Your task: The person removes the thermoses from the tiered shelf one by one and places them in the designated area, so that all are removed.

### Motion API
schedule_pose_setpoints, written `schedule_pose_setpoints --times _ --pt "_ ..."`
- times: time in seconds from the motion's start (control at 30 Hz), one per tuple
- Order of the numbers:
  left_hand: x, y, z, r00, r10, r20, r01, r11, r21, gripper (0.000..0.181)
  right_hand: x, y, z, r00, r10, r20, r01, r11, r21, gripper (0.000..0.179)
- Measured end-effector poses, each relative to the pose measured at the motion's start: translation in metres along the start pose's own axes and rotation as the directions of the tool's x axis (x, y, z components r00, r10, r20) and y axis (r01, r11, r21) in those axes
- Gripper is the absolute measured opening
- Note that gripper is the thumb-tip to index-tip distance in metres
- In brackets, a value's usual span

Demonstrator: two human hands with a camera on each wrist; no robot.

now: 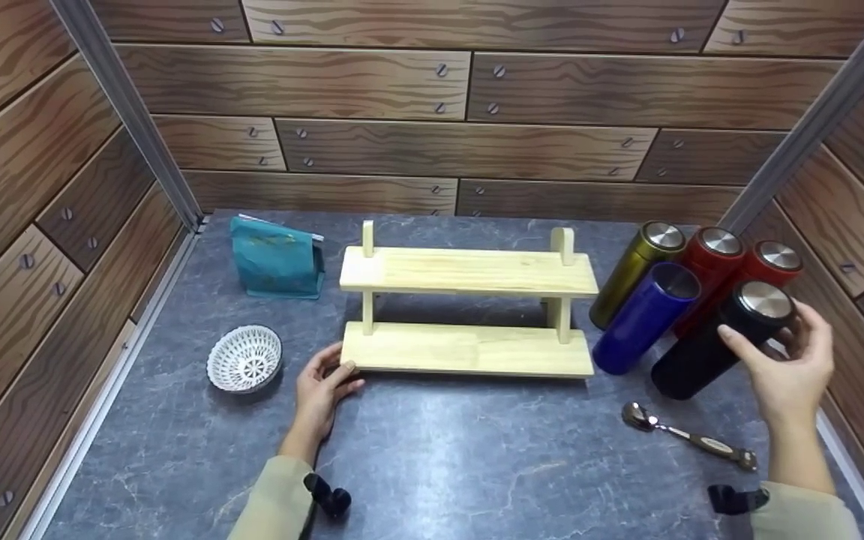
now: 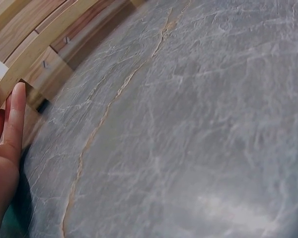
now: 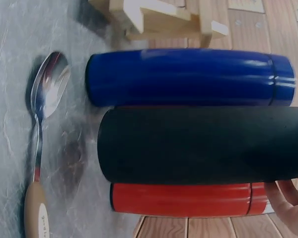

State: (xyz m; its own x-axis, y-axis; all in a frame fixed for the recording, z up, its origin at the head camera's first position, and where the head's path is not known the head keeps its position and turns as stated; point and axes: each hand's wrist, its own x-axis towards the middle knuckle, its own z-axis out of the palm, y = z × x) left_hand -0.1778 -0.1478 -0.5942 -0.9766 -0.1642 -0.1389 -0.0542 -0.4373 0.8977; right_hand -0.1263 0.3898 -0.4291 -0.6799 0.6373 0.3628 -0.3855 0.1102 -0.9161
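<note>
A pale two-tier wooden shelf rack (image 1: 469, 349) stands mid-table, and my left hand (image 1: 319, 394) grips the left end of its lower board, thumb at the front corner. In the left wrist view the fingers (image 2: 16, 116) reach up to the board's edge. My right hand (image 1: 792, 367) holds a black thermos (image 1: 702, 352) around its upper part, just below the steel-topped lid. The right wrist view has this black thermos (image 3: 198, 144) between a blue thermos (image 3: 184, 77) and a red thermos (image 3: 184, 198). Its base overlaps the tabletop in the head view.
Behind the black thermos stand an olive-gold thermos (image 1: 638, 270) and two red ones. A spoon (image 1: 691, 435) with a brown handle lies in front of them. At left are a white woven basket (image 1: 244, 360) and a teal pouch (image 1: 278, 259). Wood-patterned walls (image 1: 372, 82) enclose the table.
</note>
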Motion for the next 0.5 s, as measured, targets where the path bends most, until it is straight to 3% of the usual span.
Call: schedule_pose_setpoints --times 0.2,0.5 --pt "-0.001 0.001 0.000 1.000 -0.016 -0.005 0.016 1.000 -0.011 0.052 0.010 0.009 0.004 1.000 -0.020 0.013 0.021 0.994 -0.112 0.072" --pt "0.000 0.003 0.001 1.000 -0.024 -0.004 0.024 1.000 -0.008 0.052 0.022 0.024 0.009 1.000 0.015 -0.014 -0.016 0.995 -0.098 0.073"
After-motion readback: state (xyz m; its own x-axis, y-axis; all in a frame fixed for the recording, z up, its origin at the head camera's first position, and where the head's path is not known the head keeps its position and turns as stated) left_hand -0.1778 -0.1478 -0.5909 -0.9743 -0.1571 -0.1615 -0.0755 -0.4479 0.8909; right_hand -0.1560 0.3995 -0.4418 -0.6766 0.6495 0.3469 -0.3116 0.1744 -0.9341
